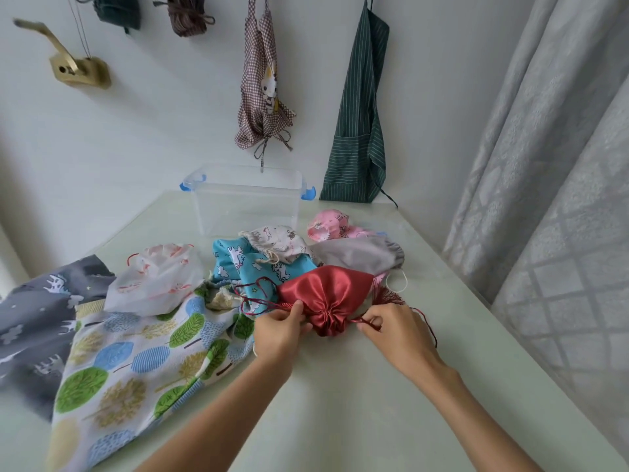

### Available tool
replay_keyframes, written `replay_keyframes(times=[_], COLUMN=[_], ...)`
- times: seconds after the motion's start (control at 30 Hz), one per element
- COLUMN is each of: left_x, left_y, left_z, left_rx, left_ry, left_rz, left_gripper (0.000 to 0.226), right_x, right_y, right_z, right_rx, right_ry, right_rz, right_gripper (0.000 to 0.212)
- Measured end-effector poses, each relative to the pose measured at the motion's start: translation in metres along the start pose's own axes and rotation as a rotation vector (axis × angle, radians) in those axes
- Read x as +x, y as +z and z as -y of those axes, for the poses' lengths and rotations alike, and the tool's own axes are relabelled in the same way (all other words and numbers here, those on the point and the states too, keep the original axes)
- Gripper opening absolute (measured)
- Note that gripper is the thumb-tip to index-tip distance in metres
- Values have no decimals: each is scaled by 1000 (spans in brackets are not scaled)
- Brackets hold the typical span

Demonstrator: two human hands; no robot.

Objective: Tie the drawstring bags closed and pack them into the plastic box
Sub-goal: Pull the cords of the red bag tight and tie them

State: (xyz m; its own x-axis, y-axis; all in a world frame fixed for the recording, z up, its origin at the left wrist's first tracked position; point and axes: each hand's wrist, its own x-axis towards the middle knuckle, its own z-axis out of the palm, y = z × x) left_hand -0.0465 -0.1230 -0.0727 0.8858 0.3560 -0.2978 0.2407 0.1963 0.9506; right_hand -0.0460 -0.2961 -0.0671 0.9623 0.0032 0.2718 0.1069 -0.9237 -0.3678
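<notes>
A red satin drawstring bag (323,292) lies on the pale table (357,403), its mouth gathered tight toward me. My left hand (279,330) pinches the red cord on the bag's left side. My right hand (388,330) pinches the red cord on its right side, near a red tassel (388,296). Behind lie several other bags: teal (238,264), cream printed (275,241), grey (360,255), pink (328,224), white translucent (156,279) and a large tree-print one (136,362). The clear plastic box (246,199) with blue latches stands open at the back.
A dark grey printed cloth (37,321) lies at the left table edge. Two aprons (263,83) (360,131) hang on the wall behind the box. A grey curtain (551,182) runs along the table's right side.
</notes>
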Motion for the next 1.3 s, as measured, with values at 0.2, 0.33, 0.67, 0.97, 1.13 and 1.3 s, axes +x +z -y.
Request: replay_keyframes(times=[0.2,0.33,0.67,0.97,1.13,1.3], left_x=[5,12,40,49,69,106], left_y=[-11,-24,-30,-16,4,14], left_z=[0,-14,-50,-51,-88,-111], left_rx=[373,733,325,143,-349,-780], left_ry=[252,507,314,408,139,-56], left_rz=[-8,48,274,446,677,722], left_gripper=[33,43,28,24,31,32], right_x=[-3,-5,-4,5,47,106], right_y=[-12,-16,-14,-15,-27,-23], right_z=[9,14,18,19,28,34], right_rx=[39,73,240,290,592,1338], right_ry=[-15,-52,-138,-143,-142,68], right_rz=[27,14,141,255,247,213], right_gripper=[11,9,16,16,23,22])
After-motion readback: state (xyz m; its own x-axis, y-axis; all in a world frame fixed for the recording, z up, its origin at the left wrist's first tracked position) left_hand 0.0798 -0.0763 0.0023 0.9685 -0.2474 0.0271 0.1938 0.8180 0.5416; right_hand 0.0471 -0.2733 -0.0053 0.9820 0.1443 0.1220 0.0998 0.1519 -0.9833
